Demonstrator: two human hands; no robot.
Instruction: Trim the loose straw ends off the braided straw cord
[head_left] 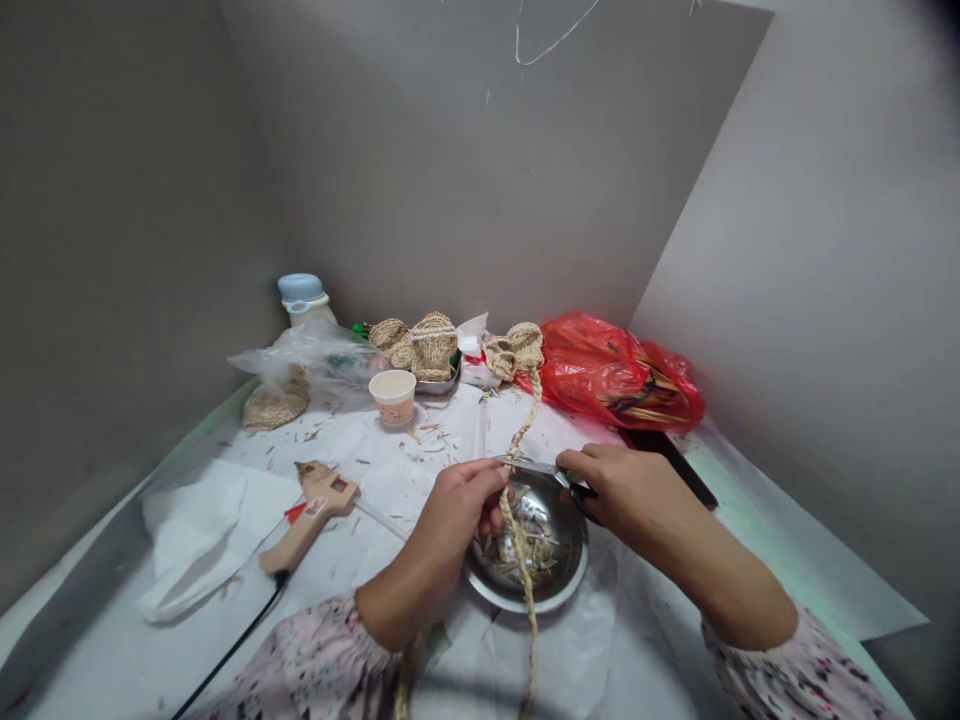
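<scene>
A long braided straw cord (pixel 517 540) runs from the woven pieces at the back, over a steel bowl (pixel 579 575), down to the near edge. My left hand (pixel 469 495) pinches the cord above the bowl's left side. In my right hand (pixel 611 475) are scissors (pixel 536 465) with dark handles, their blades pointing left and reaching the cord by my left fingertips. Whether the blades are closed on it I cannot tell. Loose straw scraps (pixel 536 550) lie in the bowl.
At left, a glue gun (pixel 315 515) with a black cable rests by white paper (pixel 217 530). Farther back stand a paper cup (pixel 392 398), a blue-lidded bottle (pixel 301 295), woven straw pieces (pixel 433 345) and a red plastic bag (pixel 592 370). A dark flat object (pixel 675 465) lies beyond my right wrist.
</scene>
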